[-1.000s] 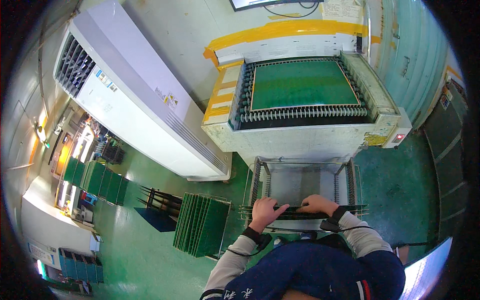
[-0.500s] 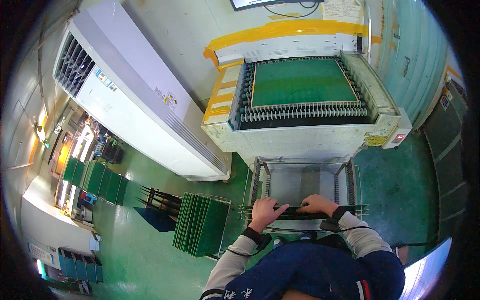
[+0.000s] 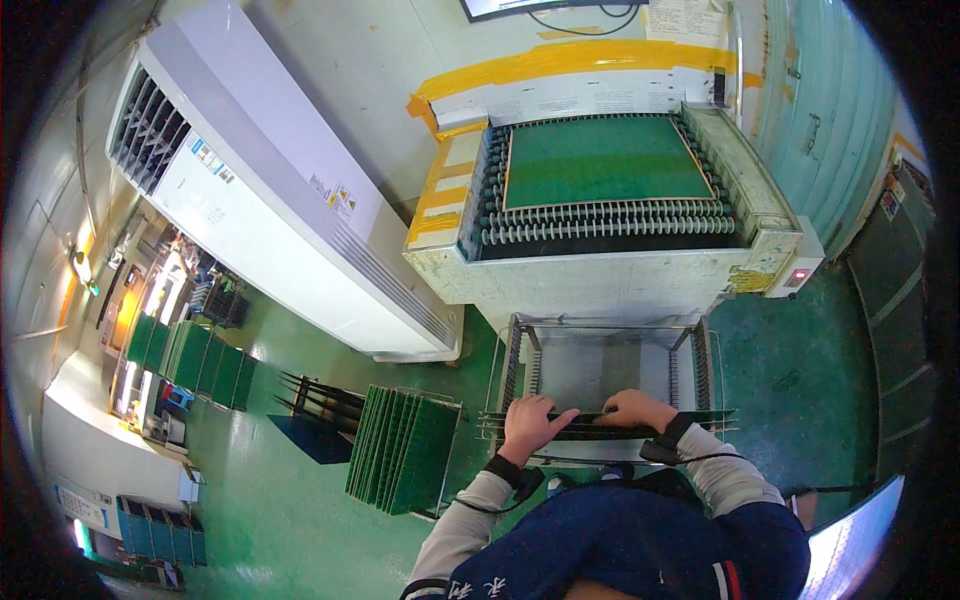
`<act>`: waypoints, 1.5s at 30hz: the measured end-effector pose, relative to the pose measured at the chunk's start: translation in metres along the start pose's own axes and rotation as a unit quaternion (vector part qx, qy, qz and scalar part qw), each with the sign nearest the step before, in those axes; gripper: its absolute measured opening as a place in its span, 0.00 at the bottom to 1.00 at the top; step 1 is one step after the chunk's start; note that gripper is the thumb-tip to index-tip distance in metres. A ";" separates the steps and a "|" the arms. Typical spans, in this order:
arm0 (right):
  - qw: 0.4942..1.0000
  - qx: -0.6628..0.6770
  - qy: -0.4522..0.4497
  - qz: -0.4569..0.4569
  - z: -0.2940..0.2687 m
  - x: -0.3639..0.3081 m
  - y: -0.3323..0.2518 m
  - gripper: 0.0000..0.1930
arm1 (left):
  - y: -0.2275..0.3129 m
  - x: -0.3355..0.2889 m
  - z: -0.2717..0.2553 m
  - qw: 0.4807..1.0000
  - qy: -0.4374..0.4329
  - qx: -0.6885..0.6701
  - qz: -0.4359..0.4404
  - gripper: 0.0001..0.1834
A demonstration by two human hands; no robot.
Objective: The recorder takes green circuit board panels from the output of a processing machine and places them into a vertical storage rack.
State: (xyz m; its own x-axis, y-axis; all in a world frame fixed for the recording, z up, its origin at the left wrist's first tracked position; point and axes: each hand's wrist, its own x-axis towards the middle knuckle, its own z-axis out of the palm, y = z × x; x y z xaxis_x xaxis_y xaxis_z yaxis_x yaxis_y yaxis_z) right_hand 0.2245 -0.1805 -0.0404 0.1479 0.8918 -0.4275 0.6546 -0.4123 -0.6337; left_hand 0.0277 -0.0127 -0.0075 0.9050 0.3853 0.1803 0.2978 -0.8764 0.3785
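In front of me, several thin circuit board panels stand on edge, side by side, at the near end of a metal rack. My left hand is closed over their upper edges at the left, its thumb pointing right along them. To its right, my right hand curls its fingers over the same edges. How many panels each hand grips is hidden. Beyond the rack, a single green circuit board panel lies flat on the rollers of a conveyor machine.
Left of me, a rack of upright green panels stands on the floor beside a dark rack. A tall white air conditioner leans across the left in this view. Dark panels stand at the right; a control box juts from the machine.
The panel on the rollers lies slightly farther from me. Both hands keep their places on the panels in the rack.
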 end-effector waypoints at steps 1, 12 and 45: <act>1.000 -0.002 0.000 -0.003 0.000 0.000 0.000 0.30 | -0.001 0.000 0.001 1.000 0.004 0.001 0.002 0.31; 1.000 0.001 0.003 -0.004 0.003 0.002 0.004 0.30 | -0.001 -0.002 0.003 1.000 0.005 0.003 -0.003 0.31; 1.000 0.006 0.007 -0.005 0.004 0.002 0.006 0.31 | -0.001 -0.001 0.002 1.000 0.005 -0.003 0.001 0.30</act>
State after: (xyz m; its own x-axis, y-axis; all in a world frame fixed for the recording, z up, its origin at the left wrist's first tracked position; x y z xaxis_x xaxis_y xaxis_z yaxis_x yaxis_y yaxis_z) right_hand 0.2253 -0.1819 -0.0476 0.1516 0.8982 -0.4126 0.6476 -0.4056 -0.6451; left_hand 0.0277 -0.0129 -0.0102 0.9025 0.3861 0.1908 0.2932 -0.8754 0.3843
